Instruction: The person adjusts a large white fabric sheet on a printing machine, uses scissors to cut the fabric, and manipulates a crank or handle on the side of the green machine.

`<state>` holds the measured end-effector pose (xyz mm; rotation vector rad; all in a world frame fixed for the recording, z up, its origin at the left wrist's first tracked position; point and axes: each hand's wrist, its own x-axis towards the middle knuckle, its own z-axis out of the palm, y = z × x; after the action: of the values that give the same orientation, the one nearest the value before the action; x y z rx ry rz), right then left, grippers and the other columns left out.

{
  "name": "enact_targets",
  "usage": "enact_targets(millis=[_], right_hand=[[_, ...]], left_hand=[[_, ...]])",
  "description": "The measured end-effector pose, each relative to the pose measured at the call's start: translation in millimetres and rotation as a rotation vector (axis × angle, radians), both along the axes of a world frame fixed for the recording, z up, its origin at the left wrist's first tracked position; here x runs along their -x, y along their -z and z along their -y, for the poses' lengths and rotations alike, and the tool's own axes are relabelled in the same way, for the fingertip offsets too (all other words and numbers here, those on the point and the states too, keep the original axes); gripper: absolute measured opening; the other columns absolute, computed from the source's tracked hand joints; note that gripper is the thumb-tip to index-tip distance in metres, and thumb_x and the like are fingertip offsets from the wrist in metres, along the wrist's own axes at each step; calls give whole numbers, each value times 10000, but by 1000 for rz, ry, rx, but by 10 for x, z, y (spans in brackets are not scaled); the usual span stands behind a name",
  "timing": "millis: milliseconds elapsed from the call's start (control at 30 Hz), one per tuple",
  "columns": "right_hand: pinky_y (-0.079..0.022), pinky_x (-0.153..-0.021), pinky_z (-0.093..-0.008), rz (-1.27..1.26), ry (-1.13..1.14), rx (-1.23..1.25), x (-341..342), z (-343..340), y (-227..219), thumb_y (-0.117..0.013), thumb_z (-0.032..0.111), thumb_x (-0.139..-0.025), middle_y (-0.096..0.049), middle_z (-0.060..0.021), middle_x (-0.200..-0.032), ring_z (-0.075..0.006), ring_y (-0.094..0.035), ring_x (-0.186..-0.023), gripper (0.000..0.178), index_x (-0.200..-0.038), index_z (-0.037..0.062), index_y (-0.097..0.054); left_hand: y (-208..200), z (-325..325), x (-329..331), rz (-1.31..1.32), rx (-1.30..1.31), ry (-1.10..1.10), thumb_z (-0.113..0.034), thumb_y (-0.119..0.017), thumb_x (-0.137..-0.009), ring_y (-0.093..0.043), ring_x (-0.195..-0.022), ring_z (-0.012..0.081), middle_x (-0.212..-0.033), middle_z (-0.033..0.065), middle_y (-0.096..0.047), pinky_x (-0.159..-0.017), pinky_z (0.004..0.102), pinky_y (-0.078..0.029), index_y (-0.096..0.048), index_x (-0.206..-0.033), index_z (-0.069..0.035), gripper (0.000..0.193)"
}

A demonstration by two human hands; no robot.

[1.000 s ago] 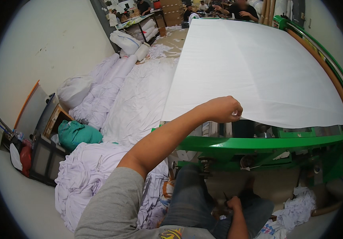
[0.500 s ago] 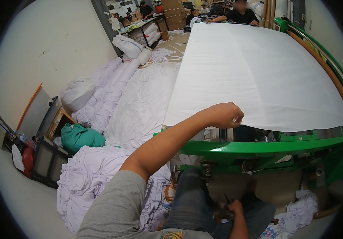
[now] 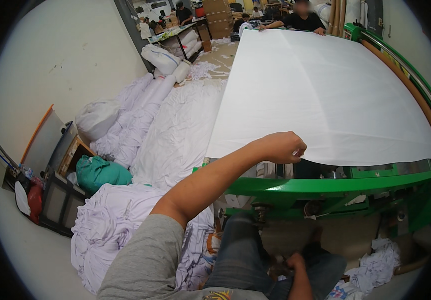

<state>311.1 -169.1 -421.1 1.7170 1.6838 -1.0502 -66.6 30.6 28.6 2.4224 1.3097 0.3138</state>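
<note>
A wide sheet of white cloth (image 3: 275,90) is stretched over a green-framed machine (image 3: 325,186). My left hand (image 3: 289,146) is closed in a pinch on the cloth's near edge, with my arm reaching across from the lower left. Low down, between my knees, my right hand (image 3: 296,261) is closed around a small dark thing, too dim and blurred to name. Across the machine, a person in a dark top (image 3: 303,21) has both hands at the cloth's far edge.
Heaped white cloth (image 3: 120,220) lies at my left, beside a green bundle (image 3: 103,173) and a black crate (image 3: 60,197). Wrapped rolls (image 3: 145,95) line the wall. A brown roller (image 3: 405,80) runs along the machine's right side. Crumpled cloth (image 3: 375,265) lies at lower right.
My left hand keeps its pinch and has barely shifted. The dark pointed thing at my right hand has moved and shows less clearly. The far person's hand has lifted slightly into view.
</note>
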Motion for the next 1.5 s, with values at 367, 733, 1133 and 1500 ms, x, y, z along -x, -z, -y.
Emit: enact_targets(millis=[367, 733, 1133, 1500], right_hand=[[-582, -1060, -458, -22, 25, -32, 41, 50, -112, -884, 422, -777, -743, -283, -1338, -405, -724, -1278, 650, -1219, -48, -801], [-607, -993, -470, -53, -49, -89, -105, 65, 233, -920, 421, -756, -781, -276, -1242, -410, -768, -1171, 630, -1165, -48, -819], [-620, -969, -435, 55, 33, -107, 40, 76, -60, -900, 374, -818, -818, -197, -1196, -356, -800, -1097, 526, -1170, -10, -832], [-572, -1065, -481, 10, 17, 21, 42, 82, -9, -786, 317, -894, -757, -228, -1353, -411, -728, -1263, 469, -1253, 16, -808]], left_hand=[[38, -13, -8, -8, -17, 33, -156, -731, -940, -745, -1037, 355, -1021, 133, -783, -923, 479, -585, -742, -976, -28, 134], [2, -32, -48, 14, -7, 35, -162, -739, -946, -744, -1082, 359, -1081, 141, -794, -961, 472, -581, -733, -994, -29, 142], [-85, 21, -49, 35, 26, 13, -151, -756, -945, -737, -1088, 369, -1088, 139, -782, -970, 469, -580, -731, -1062, -40, 163], [-77, 86, -34, -66, 53, -81, -223, -863, -856, -575, -1449, 430, -1679, 195, -483, -1190, 510, -523, -644, -1502, -187, 683]])
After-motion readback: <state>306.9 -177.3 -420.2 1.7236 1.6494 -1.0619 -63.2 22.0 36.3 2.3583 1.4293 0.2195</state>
